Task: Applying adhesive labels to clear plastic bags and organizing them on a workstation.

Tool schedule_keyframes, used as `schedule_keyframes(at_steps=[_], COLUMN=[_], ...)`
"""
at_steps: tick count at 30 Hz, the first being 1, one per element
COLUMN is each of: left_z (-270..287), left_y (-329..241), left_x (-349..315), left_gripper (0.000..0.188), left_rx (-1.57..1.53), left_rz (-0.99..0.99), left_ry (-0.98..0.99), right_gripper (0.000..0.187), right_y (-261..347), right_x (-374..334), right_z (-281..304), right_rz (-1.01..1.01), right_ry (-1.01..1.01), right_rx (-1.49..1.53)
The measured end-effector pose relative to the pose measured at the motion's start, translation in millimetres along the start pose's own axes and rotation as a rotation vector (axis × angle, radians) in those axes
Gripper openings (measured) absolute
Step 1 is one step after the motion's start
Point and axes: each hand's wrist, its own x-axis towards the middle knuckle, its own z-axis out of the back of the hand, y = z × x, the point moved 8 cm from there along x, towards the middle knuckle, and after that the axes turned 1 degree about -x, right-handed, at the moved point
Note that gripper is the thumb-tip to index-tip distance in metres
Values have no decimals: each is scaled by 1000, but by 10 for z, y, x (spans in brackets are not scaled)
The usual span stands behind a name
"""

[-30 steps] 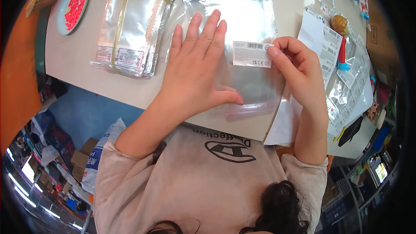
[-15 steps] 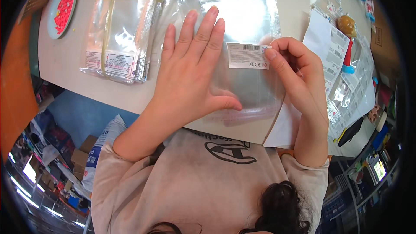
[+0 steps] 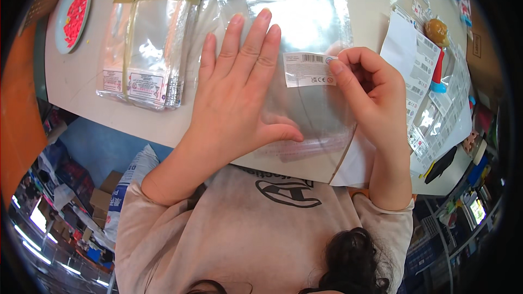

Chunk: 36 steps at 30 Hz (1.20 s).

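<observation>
My left hand (image 3: 239,84) lies flat with fingers spread on a stack of clear plastic bags (image 3: 313,111), whose printed header strip is at the far end. Between thumb and bent fingers, my right hand (image 3: 370,87) pinches the right end of a small white printed label (image 3: 308,71). The label is over the middle of the top bag; whether it is stuck down or just above the plastic I cannot tell. Under my right wrist a white sheet (image 3: 357,158) shows, partly hidden.
A tied bundle of clear bags (image 3: 152,38) lies to the left, beyond it a plate (image 3: 61,19) of small red pieces. On the right are label sheets (image 3: 422,71), a brown round object (image 3: 436,31) and a red-and-blue tool (image 3: 438,71). The table's near edge curves before me.
The label and my right fingers have shifted very slightly left. The tied bundle and plate appear a little lower and further left in view. Both hands keep their poses.
</observation>
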Motion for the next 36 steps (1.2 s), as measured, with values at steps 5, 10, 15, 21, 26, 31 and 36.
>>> schedule_keyframes(at_steps=[5,10,15,21,26,31,36], left_z=[14,-23,-24,-22,-22,-23,36], left_y=[-17,2,1,7,2,-12,-72], left_x=[5,3,7,11,22,31,52], left_gripper=[131,137,137,137,135,135,129], left_rx=[-2,20,22,16,13,61,73], left_rz=[-2,-19,-5,6,-21,-17,1], left_ry=[0,-1,14,-2,-35,-30,12], right_gripper=[11,11,11,39,52,50,31], right_y=[46,80,107,391,297,234,601], right_x=[-12,-21,-15,-196,-332,-234,-446], right_z=[3,4,-5,72,-511,-100,1081], right_rz=[47,70,97,503,609,361,157], right_ry=[-24,-59,-106,-451,55,10,-476], right_rx=[-143,-232,-332,-767,-1051,-1034,-477])
